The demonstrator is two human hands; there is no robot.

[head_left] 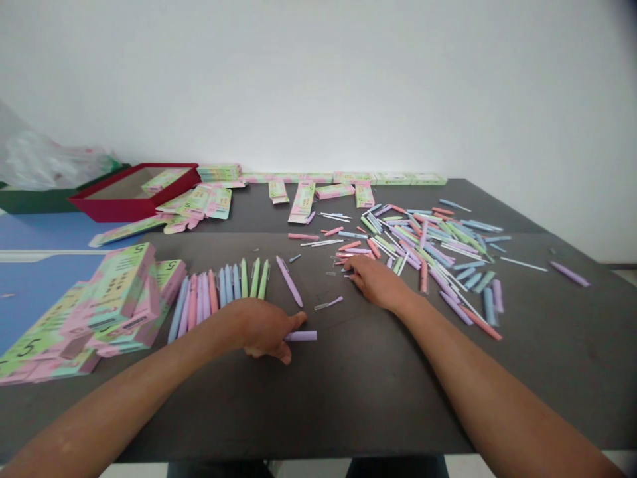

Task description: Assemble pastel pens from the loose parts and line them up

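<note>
My left hand (269,330) is closed on a purple pen barrel (302,336), whose end sticks out past the thumb to the right. Just beyond that hand lies a purple pen (289,282), and a row of assembled pens (213,289) in blue, purple, pink and green is partly covered by it. My right hand (374,280) rests at the left edge of a heap of loose pen parts (423,239), its fingers drawn together over small clear and purple pieces; what they pinch is hidden. A small clear piece with a purple clip (329,303) lies between the hands.
Stacked pen boxes (112,292) stand at the left, with a red box lid (124,199) and flattened cartons (199,202) behind them. More boxes (338,178) line the wall. At the right lies a lone purple barrel (570,273) on the dark table (368,392).
</note>
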